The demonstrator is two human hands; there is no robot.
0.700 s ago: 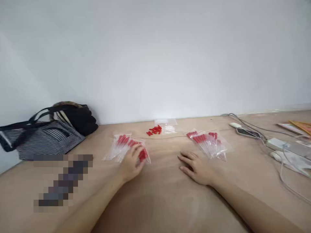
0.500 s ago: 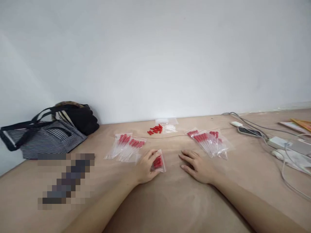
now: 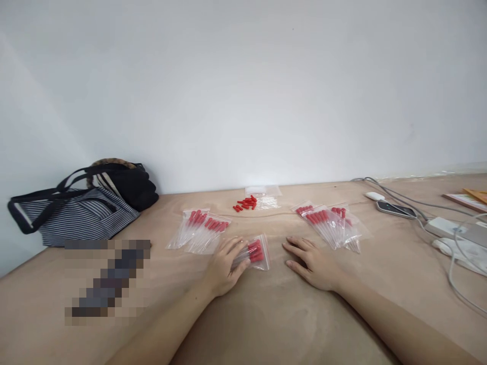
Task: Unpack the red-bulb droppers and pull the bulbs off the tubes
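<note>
- Black and white stripes cover the cloth bag (image 3: 91,218) at the far left of the counter (image 3: 262,314). It sits well away from the work, so it can stay there.
- Two clear packets (image 3: 203,242) come next, partly overlapping, with red-topped sticks (image 3: 197,218) inside. Going slow near them seems wise, so they don't slide.
- The left hand (image 3: 228,264) curves over the middle packet (image 3: 259,252) and holds it, thumb on the near side, fingers on the far side. A soft, flat hold seems best — thin sticks might bend. The red ends point right.
- Loose red caps (image 3: 246,203) lie behind, near the wall (image 3: 266,101), with clear sticks (image 3: 268,203) just beside them. The caps could roll, so don't bump them.
- The right hand (image 3: 309,261) rests with its fingers a bit apart, holding nothing. It is near the middle packet — handy for keeping that end flat.
- More packets (image 3: 323,225) overlap just behind the right hand. Lifting over them seems safer than dragging.
- At the far right is a white box (image 3: 440,227). Keep elbows off it.
</note>
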